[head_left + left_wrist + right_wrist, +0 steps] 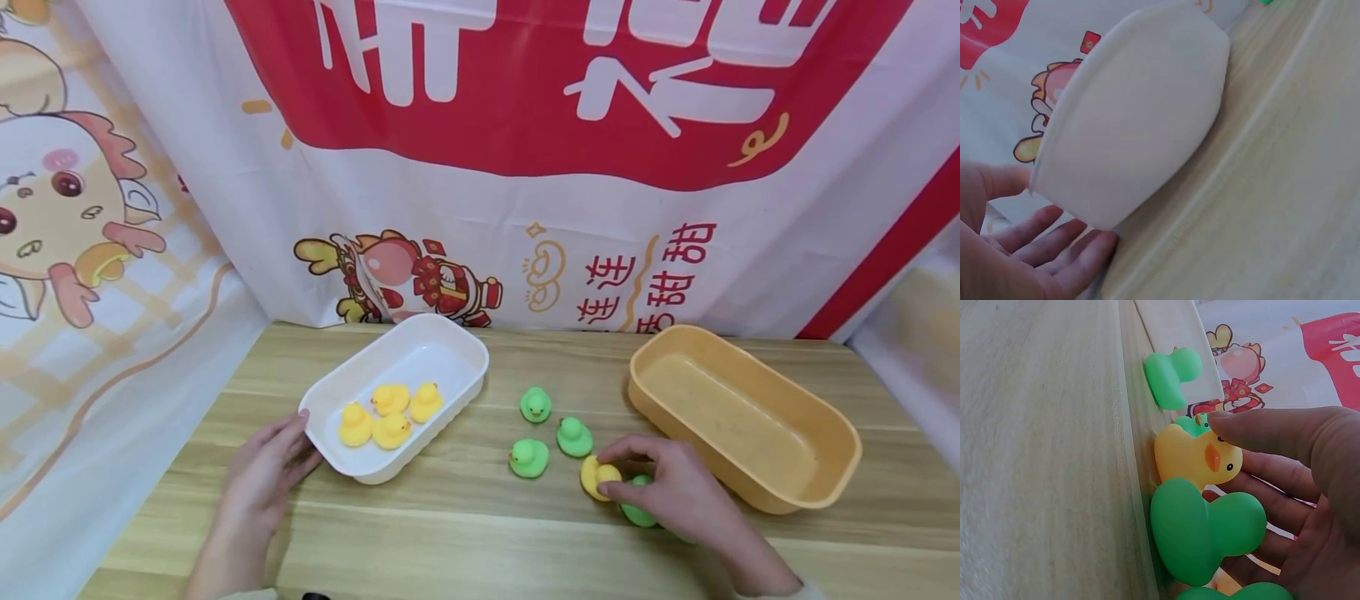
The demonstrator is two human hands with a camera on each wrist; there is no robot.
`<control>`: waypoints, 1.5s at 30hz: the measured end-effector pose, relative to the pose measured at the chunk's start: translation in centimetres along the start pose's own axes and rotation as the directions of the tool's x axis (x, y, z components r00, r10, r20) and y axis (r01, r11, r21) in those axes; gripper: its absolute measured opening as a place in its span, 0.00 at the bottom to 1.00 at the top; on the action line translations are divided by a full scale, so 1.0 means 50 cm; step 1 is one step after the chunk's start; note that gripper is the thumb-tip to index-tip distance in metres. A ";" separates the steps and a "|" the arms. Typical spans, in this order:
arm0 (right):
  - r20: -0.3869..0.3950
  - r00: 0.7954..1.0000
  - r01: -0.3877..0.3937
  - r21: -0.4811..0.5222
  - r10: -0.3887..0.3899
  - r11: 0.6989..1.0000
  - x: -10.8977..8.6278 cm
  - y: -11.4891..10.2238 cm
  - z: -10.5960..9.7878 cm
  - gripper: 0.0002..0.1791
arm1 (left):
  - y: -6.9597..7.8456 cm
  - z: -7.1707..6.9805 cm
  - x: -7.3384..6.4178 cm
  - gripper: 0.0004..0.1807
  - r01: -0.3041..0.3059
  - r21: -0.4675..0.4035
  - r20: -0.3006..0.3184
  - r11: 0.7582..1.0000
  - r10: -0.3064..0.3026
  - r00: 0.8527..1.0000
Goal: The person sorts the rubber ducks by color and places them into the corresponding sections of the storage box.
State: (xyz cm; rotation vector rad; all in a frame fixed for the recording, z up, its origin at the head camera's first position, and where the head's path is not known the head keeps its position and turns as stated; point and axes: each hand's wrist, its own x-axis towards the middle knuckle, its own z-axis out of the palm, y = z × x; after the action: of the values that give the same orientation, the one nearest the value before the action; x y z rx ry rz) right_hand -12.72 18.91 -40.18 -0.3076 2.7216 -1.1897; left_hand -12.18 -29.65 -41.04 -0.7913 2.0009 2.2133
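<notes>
My right hand pinches a yellow rubber duck low over the table, thumb at its head and fingers on the far side. In the right wrist view, a green rubber duck sits close beside the yellow duck, partly in front of the fingers. Under the hand is a green duck, partly covered. My left hand holds the near-left end of a white plastic basin, thumb at the rim and fingers along the outer wall. Several yellow ducks lie in that basin.
More green ducks stand between the white basin and a tan plastic basin at the right. A printed cloth hangs behind the wooden table. At the bottom edge a small dark object peeks in.
</notes>
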 end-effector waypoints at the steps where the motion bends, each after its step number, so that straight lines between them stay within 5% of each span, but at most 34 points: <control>1: 0.000 1.000 0.001 0.002 -0.001 1.000 0.000 0.000 0.000 0.13 | 0.003 0.000 -0.001 0.37 0.002 0.003 -0.001 1.000 -0.002 1.000; 10: -0.002 1.000 0.007 0.004 -0.007 1.000 0.000 0.000 0.001 0.13 | 0.006 -0.007 -0.001 0.43 0.058 -0.059 0.114 0.997 -0.051 0.992; 30: 0.016 1.000 0.011 -0.026 -0.010 1.000 -0.006 0.001 -0.007 0.15 | 0.005 0.002 -0.008 0.39 0.060 -0.067 0.087 0.996 -0.054 0.995; 45: 0.000 0.996 0.091 -0.048 -0.091 0.995 -0.004 0.013 -0.009 0.17 | -0.002 0.001 -0.008 0.33 0.033 -0.054 0.094 0.998 -0.028 0.995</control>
State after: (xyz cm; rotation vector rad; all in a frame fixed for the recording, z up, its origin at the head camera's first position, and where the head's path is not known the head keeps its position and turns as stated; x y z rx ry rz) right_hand -12.72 19.70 -40.37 -0.4416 2.7688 -1.1480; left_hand -11.84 -29.47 -40.96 -0.7050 1.8811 2.2531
